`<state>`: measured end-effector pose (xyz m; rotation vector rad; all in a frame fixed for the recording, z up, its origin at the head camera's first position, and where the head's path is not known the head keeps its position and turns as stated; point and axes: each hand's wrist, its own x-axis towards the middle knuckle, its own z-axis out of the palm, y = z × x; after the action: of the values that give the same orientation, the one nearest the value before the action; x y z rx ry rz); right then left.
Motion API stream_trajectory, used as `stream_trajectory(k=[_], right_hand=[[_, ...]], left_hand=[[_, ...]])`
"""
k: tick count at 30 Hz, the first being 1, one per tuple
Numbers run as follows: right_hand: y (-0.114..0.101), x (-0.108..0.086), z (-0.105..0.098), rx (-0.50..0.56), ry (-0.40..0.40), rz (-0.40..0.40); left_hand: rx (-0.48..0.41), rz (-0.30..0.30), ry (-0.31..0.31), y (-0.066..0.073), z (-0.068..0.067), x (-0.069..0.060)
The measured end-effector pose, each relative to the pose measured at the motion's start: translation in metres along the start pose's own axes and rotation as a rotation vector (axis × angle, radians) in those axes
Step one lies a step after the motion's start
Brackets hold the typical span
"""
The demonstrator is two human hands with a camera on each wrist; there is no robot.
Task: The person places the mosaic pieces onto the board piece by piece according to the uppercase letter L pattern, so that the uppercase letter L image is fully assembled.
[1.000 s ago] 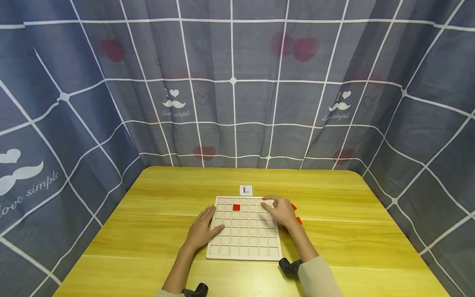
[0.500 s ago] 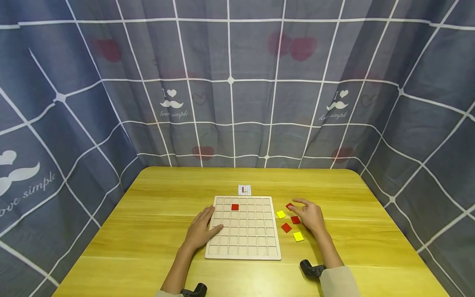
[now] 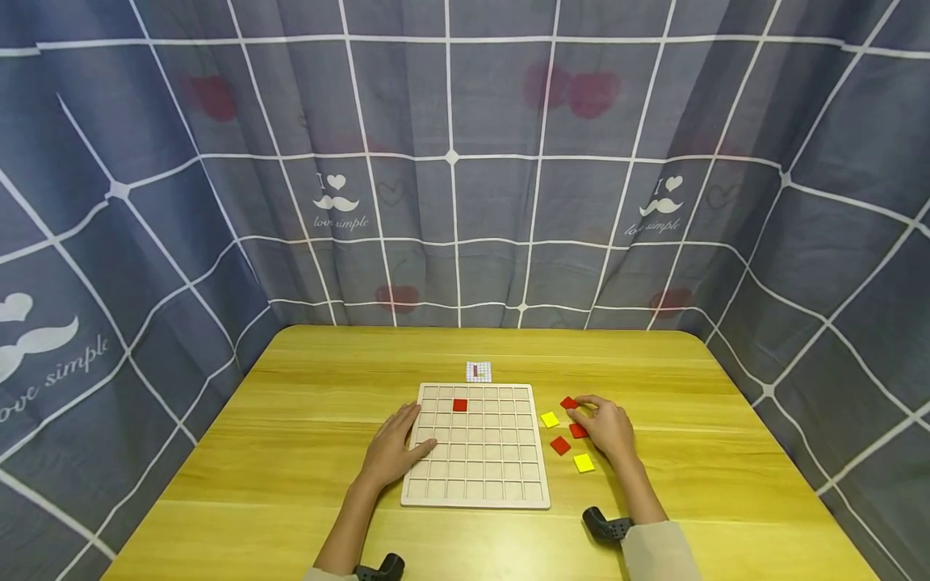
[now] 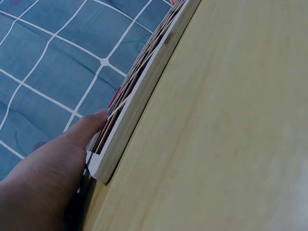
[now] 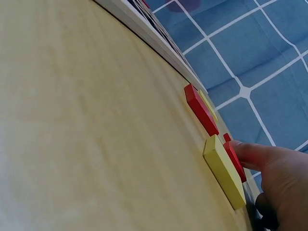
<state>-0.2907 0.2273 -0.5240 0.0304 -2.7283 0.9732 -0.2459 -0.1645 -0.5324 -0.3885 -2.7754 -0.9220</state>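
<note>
Near side of counter [image 3: 218, 484]: left hand [image 3: 393, 450] lies along the left edge of the gridded board [image 3: 475, 507], fingers extended outside, thumb over the rim; not clamped on anything.

To the board's right, near to far: near yellow tile [image 3: 584, 463], near red tile [image 3: 560, 445], middle red tile [image 3: 577, 431], far yellow tile [image 3: 550, 420], far red tile [image 3: 569, 403]. Right hand [image 3: 610, 429] has thumb and forefinger close together at the far red tile's right corner; cannot tell if they grip it.

Progress, my judgement: early. Done: one seated red tile [image 3: 460, 405], second row from the far edge. Left: five loose tiles off the board.

Beyond: small card [image 3: 478, 372], grid with red mark, too small to read fully. Then checked curtain [image 3: 414, 194].
</note>
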Motion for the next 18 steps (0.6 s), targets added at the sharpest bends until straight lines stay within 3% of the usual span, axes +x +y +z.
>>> stream_trajectory(k=[9,18], right_hand=[[-0.002,-0.004,-0.001,0.119,0.072,-0.06],[-0.025,-0.004,-0.009,0.204,0.184,-0.195]], left_hand=[[0.004,-0.003,0.0,0.0,0.0,-0.002],[0.003,0.003,0.009,0.0,0.001,0.0]])
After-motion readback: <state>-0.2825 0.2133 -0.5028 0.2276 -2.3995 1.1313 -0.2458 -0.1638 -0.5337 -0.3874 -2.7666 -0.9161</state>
